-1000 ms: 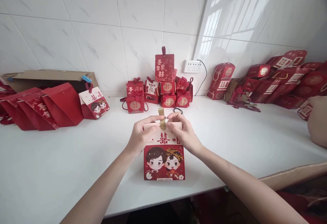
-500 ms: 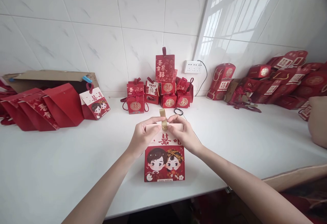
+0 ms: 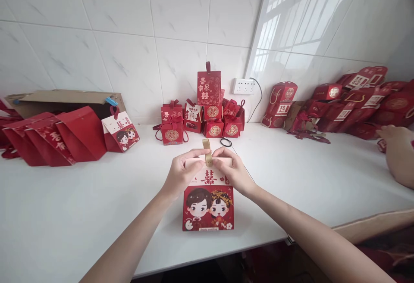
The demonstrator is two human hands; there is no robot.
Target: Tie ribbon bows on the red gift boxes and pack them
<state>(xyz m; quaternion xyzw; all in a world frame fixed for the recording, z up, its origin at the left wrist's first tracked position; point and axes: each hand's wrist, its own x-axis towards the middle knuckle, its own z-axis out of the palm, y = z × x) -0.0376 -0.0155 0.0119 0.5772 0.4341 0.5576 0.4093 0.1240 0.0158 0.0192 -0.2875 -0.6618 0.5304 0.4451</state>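
A red and white box (image 3: 208, 207) with two cartoon figures stands upright near the front edge of the white table. A gold ribbon loop (image 3: 206, 146) rises from the middle of its top edge. My left hand (image 3: 186, 166) pinches the top edge just left of the ribbon, thumb in front and fingers behind. On the other side, my right hand (image 3: 231, 166) grips the same edge, its thumb close to the ribbon. The fingertips behind the box top are partly hidden.
Small red boxes (image 3: 213, 113) are stacked by the wall. Red bags (image 3: 80, 134) and a cardboard box (image 3: 64, 95) stand left, more red boxes (image 3: 343, 106) right. Another person's hand (image 3: 396, 138) is at the far right. A black ring (image 3: 226, 142) lies beyond my hands.
At the far right, the other person's arm has shifted, and its hand now shows beside the red boxes. My hands keep almost the same grip on the box.
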